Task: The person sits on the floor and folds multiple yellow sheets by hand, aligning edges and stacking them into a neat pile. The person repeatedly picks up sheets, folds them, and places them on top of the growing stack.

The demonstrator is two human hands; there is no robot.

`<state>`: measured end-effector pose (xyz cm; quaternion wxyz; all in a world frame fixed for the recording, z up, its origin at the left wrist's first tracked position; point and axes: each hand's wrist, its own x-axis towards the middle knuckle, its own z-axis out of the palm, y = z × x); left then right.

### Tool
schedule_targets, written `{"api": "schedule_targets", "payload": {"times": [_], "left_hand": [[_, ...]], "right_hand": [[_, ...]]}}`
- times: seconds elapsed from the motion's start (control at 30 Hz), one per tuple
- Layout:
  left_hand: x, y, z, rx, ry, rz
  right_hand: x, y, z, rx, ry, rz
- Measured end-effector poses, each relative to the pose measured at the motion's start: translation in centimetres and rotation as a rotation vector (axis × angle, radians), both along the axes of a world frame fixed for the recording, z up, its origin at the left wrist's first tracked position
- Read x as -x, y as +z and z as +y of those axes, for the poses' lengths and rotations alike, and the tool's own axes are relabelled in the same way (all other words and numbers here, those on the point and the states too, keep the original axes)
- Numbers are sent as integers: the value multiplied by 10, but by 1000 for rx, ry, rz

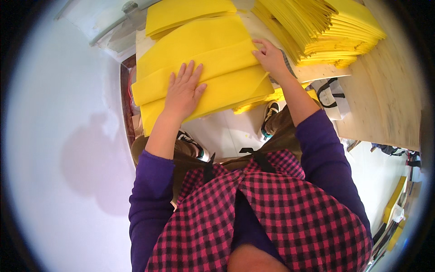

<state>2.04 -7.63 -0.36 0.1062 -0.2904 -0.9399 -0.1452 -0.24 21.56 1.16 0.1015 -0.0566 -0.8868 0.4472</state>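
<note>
A broad yellow fabric sheet (199, 43) lies folded on the table in front of me, with a lower yellow layer (226, 90) showing along its near side. My left hand (183, 88) rests flat on the fabric, fingers spread. At the sheet's right edge is my right hand (271, 59), its thumb and fingers bent in around the border. The fingertips partly hide what they grip there.
More folded yellow fabric (190, 13) lies at the far side. A tall pile of yellow folded pieces (335, 31) stands at the right on a wooden board (385, 90). A white bag with black handles (333, 97) is below it. The white wall (68, 136) is at left.
</note>
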Motion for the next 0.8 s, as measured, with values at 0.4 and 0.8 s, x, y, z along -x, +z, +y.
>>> {"api": "schedule_targets", "payload": {"times": [0.4,0.8], "left_hand": [[12,-1,-8,13,-34,4],[16,-7,-11,-44,-56,-11]], "right_hand": [[7,-9,3,-87,10,-44],[-10,15,-63,-443,300,478]]}}
